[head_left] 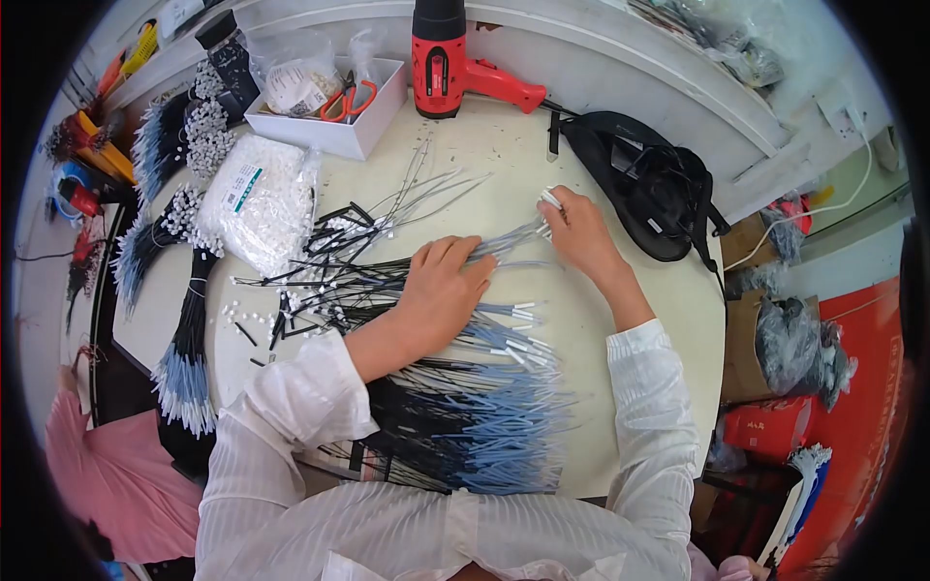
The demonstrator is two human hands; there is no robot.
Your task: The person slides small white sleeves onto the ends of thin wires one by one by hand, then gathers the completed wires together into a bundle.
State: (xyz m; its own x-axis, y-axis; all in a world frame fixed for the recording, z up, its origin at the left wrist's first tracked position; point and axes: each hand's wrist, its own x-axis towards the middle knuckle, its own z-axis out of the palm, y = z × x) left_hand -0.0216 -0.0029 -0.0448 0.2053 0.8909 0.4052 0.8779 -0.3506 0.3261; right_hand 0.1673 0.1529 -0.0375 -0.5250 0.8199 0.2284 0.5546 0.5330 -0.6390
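My left hand (441, 295) is palm down over the thin wires (387, 281), its fingers closed on several of them. From its thumb and fingertips, grey wires run right to my right hand (585, 232), which pinches their white ends (550, 201). Whether these are sleeves or small connectors I cannot tell. In front of me lies a thick spread of black and blue wires (504, 426) with pale tips pointing right. Short white sleeves (523, 349) sit on some wire ends near my left wrist.
A bag of white parts (262, 203) lies left, beside tied wire bundles (194, 339) and loose white bits (254, 318). Behind are a white box (363, 136) with orange-handled scissors (347, 99), a red heat gun (441, 73) and a black bag (639, 179). A pink-sleeved person (121, 474) is at left.
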